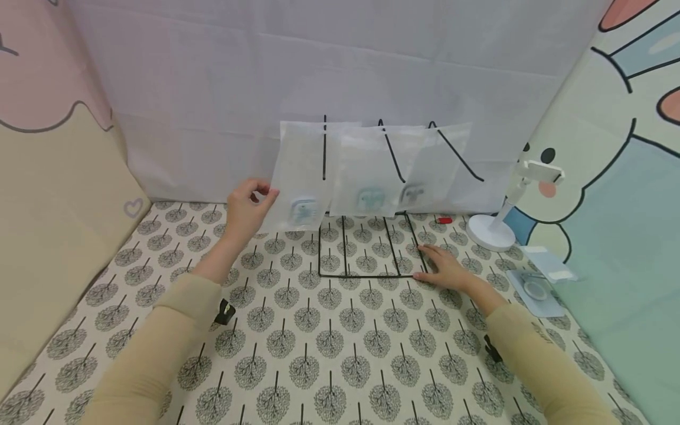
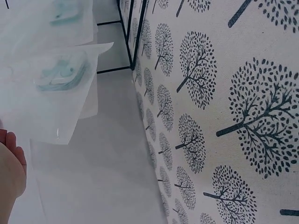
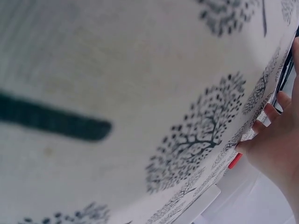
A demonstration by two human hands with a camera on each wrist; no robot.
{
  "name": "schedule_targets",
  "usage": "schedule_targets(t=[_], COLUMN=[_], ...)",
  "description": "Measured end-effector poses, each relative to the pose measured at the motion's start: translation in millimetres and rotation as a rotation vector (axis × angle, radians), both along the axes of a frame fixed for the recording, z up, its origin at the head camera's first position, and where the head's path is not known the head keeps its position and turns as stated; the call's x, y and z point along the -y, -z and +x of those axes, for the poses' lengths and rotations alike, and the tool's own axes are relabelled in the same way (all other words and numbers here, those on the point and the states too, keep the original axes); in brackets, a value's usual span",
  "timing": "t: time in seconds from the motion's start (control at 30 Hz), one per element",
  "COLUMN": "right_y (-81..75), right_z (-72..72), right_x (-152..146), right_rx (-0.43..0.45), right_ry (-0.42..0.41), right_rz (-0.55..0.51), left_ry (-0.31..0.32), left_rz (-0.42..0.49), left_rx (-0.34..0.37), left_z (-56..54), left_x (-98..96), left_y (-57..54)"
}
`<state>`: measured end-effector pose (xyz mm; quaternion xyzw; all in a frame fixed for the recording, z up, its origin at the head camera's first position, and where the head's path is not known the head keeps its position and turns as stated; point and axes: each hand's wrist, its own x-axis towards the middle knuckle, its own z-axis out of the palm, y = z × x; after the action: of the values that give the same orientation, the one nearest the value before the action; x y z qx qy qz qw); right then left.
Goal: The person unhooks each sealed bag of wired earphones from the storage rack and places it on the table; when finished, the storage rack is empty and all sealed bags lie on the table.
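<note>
My left hand (image 1: 247,206) pinches the left edge of a frosted plastic bag (image 1: 303,171) between thumb and fingers. That bag hangs on the left hook of a black wire display rack (image 1: 372,276), and a bluish earphone-like item (image 1: 304,209) shows through it. Two more frosted bags (image 1: 353,159) hang to its right on the other hooks, with a teal item (image 1: 370,198) and a dark item (image 1: 411,193) inside. My right hand (image 1: 443,268) lies low at the rack's base, thumb by the front right corner and extended fingers along the right side bar.
A white phone stand (image 1: 491,233) stands at the right, behind a clear-and-grey packet (image 1: 535,293) on the tree-print cloth (image 1: 329,354). A small red object (image 1: 444,221) lies near the back wall. Fabric walls enclose the back and both sides.
</note>
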<state>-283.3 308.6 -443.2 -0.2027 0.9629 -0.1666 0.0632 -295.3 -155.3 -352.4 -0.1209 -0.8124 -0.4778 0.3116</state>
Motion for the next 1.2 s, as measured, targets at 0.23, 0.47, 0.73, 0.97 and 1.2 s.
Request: schedule_targets(t=[0.23, 0.47, 0.73, 0.97, 1.2], right_y=[-3.1, -2.8, 2.1, 0.5, -1.2], right_z=[2.0, 5.4, 6.0, 7.6, 5.8], right_x=[-4, -3, 2, 6, 8], right_rx=[0.021, 0.003, -0.036, -0.072, -0.018], right_ry=[0.017, 0.013, -0.006, -0.041, -0.003], right_rz=[0.008, 0.019, -0.017, -0.054, 0.003], left_ry=[0.02, 0.033, -0.018, -0.038, -0.077], left_rz=[0.026, -0.014, -0.061, -0.11, -0.217], left_rx=[-0.032, -0.054, -0.076, -0.085, -0.248], left_z=[8.0, 21.6, 32.8, 45.4, 54.4], left_x=[0.6, 5.5, 19.2, 28.2, 29.0], left_y=[-8.6, -22.7, -38.9, -54.1, -67.8])
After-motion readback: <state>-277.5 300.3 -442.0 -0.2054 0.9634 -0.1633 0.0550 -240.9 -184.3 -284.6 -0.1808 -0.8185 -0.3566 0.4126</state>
